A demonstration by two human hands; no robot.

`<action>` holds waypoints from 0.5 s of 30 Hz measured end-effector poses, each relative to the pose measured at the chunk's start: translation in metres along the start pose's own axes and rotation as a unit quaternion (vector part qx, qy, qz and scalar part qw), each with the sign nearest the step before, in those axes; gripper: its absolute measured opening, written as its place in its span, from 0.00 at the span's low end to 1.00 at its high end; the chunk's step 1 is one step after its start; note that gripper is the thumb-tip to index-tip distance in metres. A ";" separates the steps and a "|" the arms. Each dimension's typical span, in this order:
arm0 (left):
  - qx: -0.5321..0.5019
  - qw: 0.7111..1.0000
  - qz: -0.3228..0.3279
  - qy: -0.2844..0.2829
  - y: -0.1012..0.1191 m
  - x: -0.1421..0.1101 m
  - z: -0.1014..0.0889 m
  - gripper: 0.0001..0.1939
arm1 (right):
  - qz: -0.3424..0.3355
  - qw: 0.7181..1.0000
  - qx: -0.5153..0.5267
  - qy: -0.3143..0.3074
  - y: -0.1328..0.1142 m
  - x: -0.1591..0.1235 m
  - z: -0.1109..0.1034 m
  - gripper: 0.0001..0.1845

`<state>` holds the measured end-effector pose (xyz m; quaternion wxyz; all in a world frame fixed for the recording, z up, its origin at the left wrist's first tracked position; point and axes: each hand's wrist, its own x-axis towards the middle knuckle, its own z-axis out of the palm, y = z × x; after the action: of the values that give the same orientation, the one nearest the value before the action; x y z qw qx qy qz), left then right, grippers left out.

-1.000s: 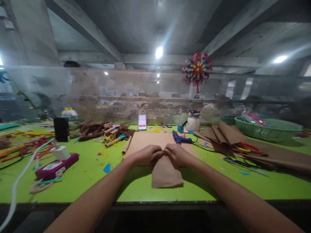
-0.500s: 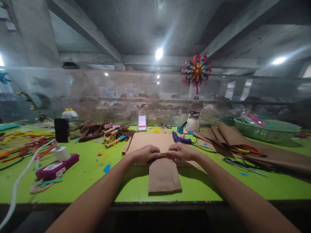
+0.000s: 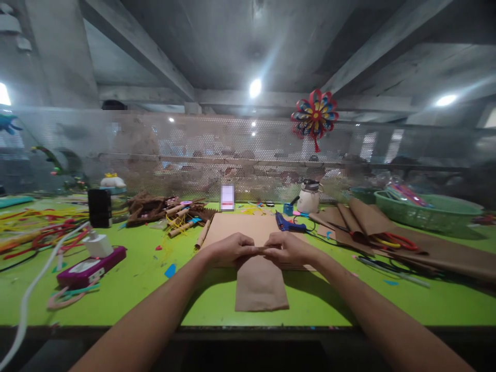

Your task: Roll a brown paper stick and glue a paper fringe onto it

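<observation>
A piece of brown kraft paper (image 3: 261,289) is held by its far edge between the left hand (image 3: 234,249) and the right hand (image 3: 289,248), in front of the tan cardboard sheets (image 3: 244,226) at the middle of the green surface (image 3: 147,305). The hands are set close together but apart from each other, and the paper's edge is pinched by the thumb and fingers of each. Between the fingertips a narrow band is seen, apparently folded or rolled; only this strip seems to be worked so far. The broad part towards the near side is left hanging or lying nearly flat, unrolled and lightly creased; whether its near edge is touching the surface cannot be told. Slim brown paper tubes (image 3: 181,228), seemingly already formed, are gathered to the left, while larger brown paper sheets (image 3: 387,225) are heaped to the right. A blue glue gun (image 3: 290,223) is laid just beyond the right hand, and no glue can be made out on the held paper.

No brand or label can be read. Pale lines and a red band are shown on the upright phone (image 3: 228,197), but its text is too small to be legible. No print is seen on the held paper.
</observation>
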<state>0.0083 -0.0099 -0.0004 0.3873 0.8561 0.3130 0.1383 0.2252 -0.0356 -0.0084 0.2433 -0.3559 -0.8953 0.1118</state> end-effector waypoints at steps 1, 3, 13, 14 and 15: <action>0.000 1.000 -0.003 0.006 -0.001 0.001 0.000 0.26 | -0.004 1.000 -0.006 0.014 0.000 0.000 0.002 0.15; 0.010 1.000 -0.004 0.021 -0.003 0.002 0.000 0.25 | -0.004 0.999 -0.017 0.032 -0.001 0.001 0.005 0.17; 0.174 0.980 0.033 0.087 -0.015 0.006 -0.003 0.18 | 0.065 0.997 0.022 0.044 0.010 0.004 0.021 0.13; 0.176 0.980 0.028 0.093 -0.015 0.006 -0.002 0.17 | 0.076 0.996 0.027 0.039 0.011 0.005 0.022 0.13; 0.177 0.980 0.022 0.094 -0.015 0.006 -0.002 0.17 | 0.084 0.995 0.031 0.034 0.012 0.005 0.023 0.12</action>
<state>0.0052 0.0028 -0.0104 0.1958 0.9009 0.3485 0.1691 0.2175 -0.0238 -0.0309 0.2744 -0.4253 -0.8497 0.1477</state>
